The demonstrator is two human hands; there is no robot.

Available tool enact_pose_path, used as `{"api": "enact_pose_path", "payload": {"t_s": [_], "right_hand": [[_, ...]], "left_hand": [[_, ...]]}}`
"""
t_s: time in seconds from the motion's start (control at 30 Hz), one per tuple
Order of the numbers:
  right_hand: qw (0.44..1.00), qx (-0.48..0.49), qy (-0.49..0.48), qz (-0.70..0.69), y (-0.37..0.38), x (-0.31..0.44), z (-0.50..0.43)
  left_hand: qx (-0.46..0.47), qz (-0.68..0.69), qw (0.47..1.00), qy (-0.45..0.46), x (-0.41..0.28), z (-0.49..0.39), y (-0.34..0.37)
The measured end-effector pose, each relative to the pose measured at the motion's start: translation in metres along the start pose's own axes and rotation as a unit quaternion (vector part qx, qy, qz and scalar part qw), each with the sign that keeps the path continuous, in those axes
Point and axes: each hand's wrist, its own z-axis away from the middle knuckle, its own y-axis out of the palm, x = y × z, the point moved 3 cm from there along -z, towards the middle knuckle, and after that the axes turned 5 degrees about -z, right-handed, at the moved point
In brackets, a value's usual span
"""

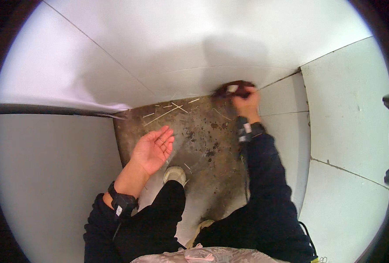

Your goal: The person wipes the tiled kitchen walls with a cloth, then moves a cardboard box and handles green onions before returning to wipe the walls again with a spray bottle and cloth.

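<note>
My right hand (249,101) grips a dark reddish-brown object (221,91), possibly a brush, at the far right of the floor. Motion blurs that object, and a pale patch shows on it. It sits close to the foot of the white wall (181,75). Over the floor (201,134), my left hand (153,149) is held palm up with nothing in it, its fingers slightly curled. Beyond its fingertips lie several thin white strips (164,115), two of them crossed. A thin pale strand (221,114) curves across the floor just left of my right wrist.
White tiles (342,108) form a ledge or wall on the right. A grey panel (53,164) bounds the left side. My shoe (174,175) stands on the floor below my left hand. Dark stains (211,149) mark the floor's middle, and a small strip (188,167) lies near the shoe.
</note>
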Motion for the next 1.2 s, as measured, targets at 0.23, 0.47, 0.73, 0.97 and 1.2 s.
{"api": "enact_pose_path", "payload": {"t_s": [0.23, 0.47, 0.73, 0.97, 1.2], "right_hand": [[0.87, -0.075, 0.201, -0.443, -0.02, -0.048, -0.034], [0.713, 0.033, 0.354, -0.604, 0.155, 0.011, 0.065], [0.953, 0.042, 0.057, -0.296, 0.114, -0.027, 0.038], [0.759, -0.097, 0.282, -0.579, -0.005, 0.009, -0.024], [0.794, 0.171, 0.244, -0.529, 0.11, 0.092, 0.038]], "left_hand": [[-0.033, 0.025, 0.999, -0.001, -0.003, 0.009, -0.019], [-0.007, 0.021, 1.0, -0.018, 0.005, 0.006, -0.01], [-0.014, 0.034, 0.999, 0.008, -0.003, 0.006, -0.014], [-0.011, 0.079, 0.997, 0.021, -0.01, 0.016, -0.036], [-0.026, 0.098, 0.995, 0.018, -0.007, 0.019, -0.041]]}}
